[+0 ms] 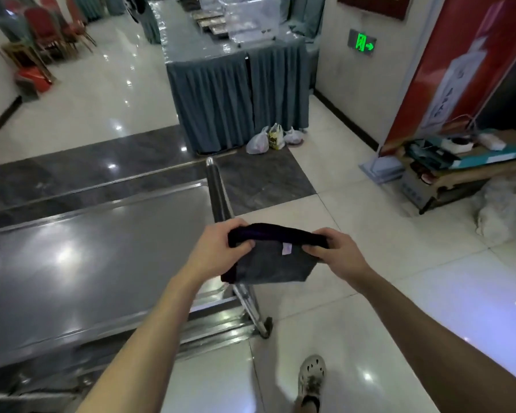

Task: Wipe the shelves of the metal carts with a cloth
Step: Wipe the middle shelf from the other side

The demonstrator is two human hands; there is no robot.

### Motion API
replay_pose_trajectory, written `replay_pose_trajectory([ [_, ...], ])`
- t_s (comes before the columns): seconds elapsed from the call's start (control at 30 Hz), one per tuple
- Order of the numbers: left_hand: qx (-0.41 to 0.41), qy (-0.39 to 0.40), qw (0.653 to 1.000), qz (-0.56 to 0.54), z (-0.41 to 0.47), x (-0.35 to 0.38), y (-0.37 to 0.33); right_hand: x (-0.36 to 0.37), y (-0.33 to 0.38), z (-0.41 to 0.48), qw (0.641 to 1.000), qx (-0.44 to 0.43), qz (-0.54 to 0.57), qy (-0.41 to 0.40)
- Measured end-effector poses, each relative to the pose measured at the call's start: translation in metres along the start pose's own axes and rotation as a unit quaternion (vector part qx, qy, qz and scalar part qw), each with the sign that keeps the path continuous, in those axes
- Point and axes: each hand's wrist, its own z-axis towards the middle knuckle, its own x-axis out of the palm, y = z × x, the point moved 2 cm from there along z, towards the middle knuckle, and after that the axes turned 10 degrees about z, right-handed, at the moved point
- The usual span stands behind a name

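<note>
A: What is nearest?
B: A foot in a grey shoe (312,380), on the tiled floor (399,293).
A: And the hands?
B: The left hand (218,251) and the right hand (337,253) each pinch the upper edge of a dark cloth (274,266) with curled fingers. It hangs between them, over the right end of the metal cart (87,263).
A: And farther?
B: Three plastic bags (270,140) lie beside a bench (236,96) with a blue skirt
</note>
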Motion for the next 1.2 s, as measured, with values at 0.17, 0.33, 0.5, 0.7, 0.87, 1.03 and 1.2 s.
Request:
replay_pose_trajectory([
  [0.17, -0.075, -0.012, 0.997, -0.001, 0.110, 0.020, 0.006, -0.046, 0.041, 0.119, 0.991, -0.034, -0.119, 0.042],
  [0.33, -0.149, -0.011, 0.989, -0.001, 0.191, 0.019, 0.019, -0.061, 0.082, 0.237, 0.979, -0.068, -0.163, 0.106],
  [0.5, -0.230, -0.069, 0.971, -0.003, 0.260, 0.021, 0.056, -0.043, 0.102, 0.371, 0.961, -0.085, -0.174, 0.195],
  [0.7, -0.346, -0.175, 0.921, -0.035, 0.313, 0.023, 0.076, 0.005, 0.130, 0.498, 0.922, -0.113, -0.189, 0.318],
  [0.87, -0.428, -0.248, 0.868, -0.040, 0.340, 0.013, 0.088, 0.068, 0.162, 0.577, 0.876, -0.146, -0.206, 0.411],
  [1.03, -0.495, -0.285, 0.821, -0.021, 0.368, -0.004, 0.125, 0.156, 0.168, 0.646, 0.827, -0.173, -0.231, 0.482],
  [1.2, -0.547, -0.299, 0.781, -0.031, 0.404, -0.033, 0.200, 0.258, 0.161, 0.717, 0.788, -0.190, -0.252, 0.529],
])
